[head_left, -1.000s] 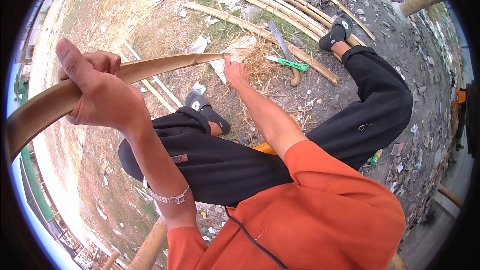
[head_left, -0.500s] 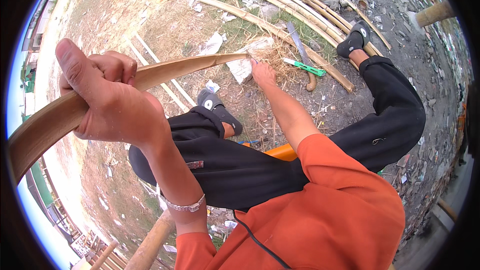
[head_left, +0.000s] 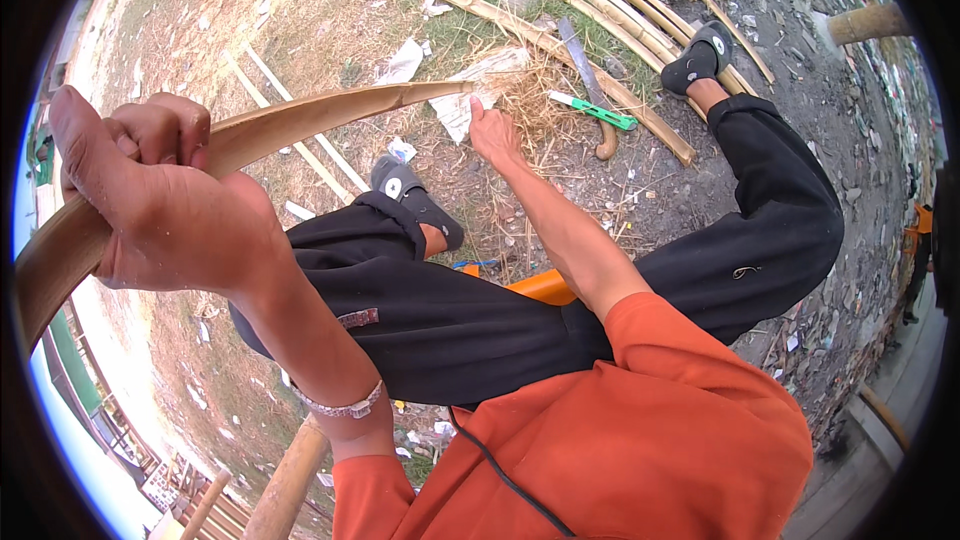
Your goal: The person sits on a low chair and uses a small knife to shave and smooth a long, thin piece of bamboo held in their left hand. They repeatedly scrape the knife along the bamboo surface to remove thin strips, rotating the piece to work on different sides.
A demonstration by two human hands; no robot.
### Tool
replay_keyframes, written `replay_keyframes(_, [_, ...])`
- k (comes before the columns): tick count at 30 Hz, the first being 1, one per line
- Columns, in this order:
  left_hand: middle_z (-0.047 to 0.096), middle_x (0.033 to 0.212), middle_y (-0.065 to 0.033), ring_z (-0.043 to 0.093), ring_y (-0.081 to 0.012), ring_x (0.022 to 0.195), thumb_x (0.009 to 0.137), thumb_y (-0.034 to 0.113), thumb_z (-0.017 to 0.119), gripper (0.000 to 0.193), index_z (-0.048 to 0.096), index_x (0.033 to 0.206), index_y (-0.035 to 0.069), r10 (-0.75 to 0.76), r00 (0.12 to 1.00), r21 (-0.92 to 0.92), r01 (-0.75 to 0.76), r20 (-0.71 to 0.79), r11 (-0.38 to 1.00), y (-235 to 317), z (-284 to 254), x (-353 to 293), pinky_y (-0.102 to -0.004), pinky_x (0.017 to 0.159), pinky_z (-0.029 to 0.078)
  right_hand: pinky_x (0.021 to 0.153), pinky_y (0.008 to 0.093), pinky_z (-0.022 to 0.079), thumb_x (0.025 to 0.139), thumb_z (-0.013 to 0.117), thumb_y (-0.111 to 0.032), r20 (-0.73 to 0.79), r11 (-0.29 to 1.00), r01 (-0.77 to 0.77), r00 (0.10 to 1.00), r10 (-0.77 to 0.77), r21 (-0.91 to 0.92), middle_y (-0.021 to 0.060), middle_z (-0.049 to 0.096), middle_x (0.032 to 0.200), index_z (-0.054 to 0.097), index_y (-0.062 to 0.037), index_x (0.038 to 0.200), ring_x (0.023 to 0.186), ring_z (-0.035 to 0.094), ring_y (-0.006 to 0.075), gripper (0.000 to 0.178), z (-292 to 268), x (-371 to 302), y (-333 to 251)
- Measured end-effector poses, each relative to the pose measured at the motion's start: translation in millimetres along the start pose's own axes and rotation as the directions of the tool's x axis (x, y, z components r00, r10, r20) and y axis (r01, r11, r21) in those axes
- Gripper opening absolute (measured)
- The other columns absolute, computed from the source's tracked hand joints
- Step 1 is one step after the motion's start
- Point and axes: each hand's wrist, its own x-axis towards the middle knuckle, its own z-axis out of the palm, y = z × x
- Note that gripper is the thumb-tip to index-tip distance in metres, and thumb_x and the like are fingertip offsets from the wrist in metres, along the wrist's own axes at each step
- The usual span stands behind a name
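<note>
My left hand is closed around a long split bamboo strip, thumb pointing up. The strip runs from the left rim across to a thin far end. At that end is my right hand, fingers curled and thumb raised just under the tip; whether it grips the tip or something small cannot be made out. Beside it on the ground lie pale shavings, a green and white box cutter and a long-bladed knife with a curved wooden handle.
Several bamboo lengths lie at the far right, near my right shoe. Two thin pale strips lie beyond my left shoe. A white sack piece is by the shavings. An orange seat shows between my legs; bamboo poles stand lower left.
The view has shifted, so the ground things sit further left and higher. My left hand and the strip have moved left. My right hand stays by the strip's far end, its thumb now raised.
</note>
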Motion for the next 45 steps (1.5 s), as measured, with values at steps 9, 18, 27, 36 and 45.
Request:
replay_keyframes(9, [0.029, 0.046, 0.0010, 0.031, -0.0102, 0.040, 0.089, 0.011, 0.060, 0.046, 0.032, 0.052, 0.013, -0.043, 0.996, -0.004, 0.043, -0.076, 0.999, 4, 4, -4, -0.0235, 0.042, 0.024, 0.083, 0.0497, 0.047, 0.095, 0.027, -0.050, -0.092, 0.997, -0.014, 0.996, 0.007, -0.072, 0.0266, 0.064, 0.095, 0.068, 0.0015, 0.095, 0.093, 0.062, 0.0418, 0.066, 10, 19, 0])
replay_keyframes(18, [0.031, 0.046, 0.0003, 0.032, -0.0098, 0.039, 0.087, 0.010, 0.060, 0.041, 0.036, 0.053, 0.012, -0.020, 1.000, -0.001, 0.020, -0.010, 1.000, 3, -4, -4, -0.0231, 0.042, 0.026, 0.088, 0.0479, 0.045, 0.095, 0.026, -0.051, -0.113, 0.982, -0.050, 0.993, 0.029, -0.182, 0.0249, 0.062, 0.105, 0.065, 0.0014, 0.103, 0.101, 0.059, 0.0387, 0.066, 20, 43, 27])
replay_keyframes(27, [0.035, 0.046, -0.0013, 0.036, -0.0101, 0.037, 0.085, 0.007, 0.060, 0.035, 0.041, 0.056, 0.011, -0.009, 1.000, -0.013, 0.009, -0.011, 1.000, 0, -4, -4, -0.0227, 0.041, 0.029, 0.084, 0.0496, 0.047, 0.095, 0.025, -0.051, -0.026, 0.997, -0.072, 0.997, 0.073, 0.034, 0.0321, 0.062, 0.094, 0.065, 0.0078, 0.095, 0.094, 0.060, 0.0448, 0.072, 13, 7, 6])
replay_keyframes(36, [0.027, 0.048, 0.0015, 0.029, -0.0094, 0.040, 0.087, 0.008, 0.061, 0.044, 0.030, 0.056, 0.015, -0.037, 0.999, -0.040, 0.036, -0.018, 0.999, 4, 3, -3, -0.0239, 0.042, 0.022, 0.091, 0.0479, 0.044, 0.095, 0.026, -0.051, -0.061, 0.995, -0.047, 0.997, 0.042, -0.086, 0.0306, 0.059, 0.107, 0.064, 0.0048, 0.103, 0.104, 0.057, 0.0429, 0.068, 19, 22, 20])
replay_keyframes(45, [0.033, 0.044, -0.0007, 0.034, -0.0103, 0.037, 0.085, 0.010, 0.061, 0.039, 0.037, 0.055, 0.014, -0.009, 1.000, -0.010, 0.009, 0.009, 1.000, -3, -11, 0, -0.0220, 0.040, 0.027, 0.086, 0.0498, 0.045, 0.094, 0.027, -0.052, -0.045, 0.997, -0.038, 0.998, 0.041, 0.073, 0.0317, 0.062, 0.092, 0.065, 0.0048, 0.098, 0.095, 0.059, 0.0453, 0.069, 15, 9, 10])
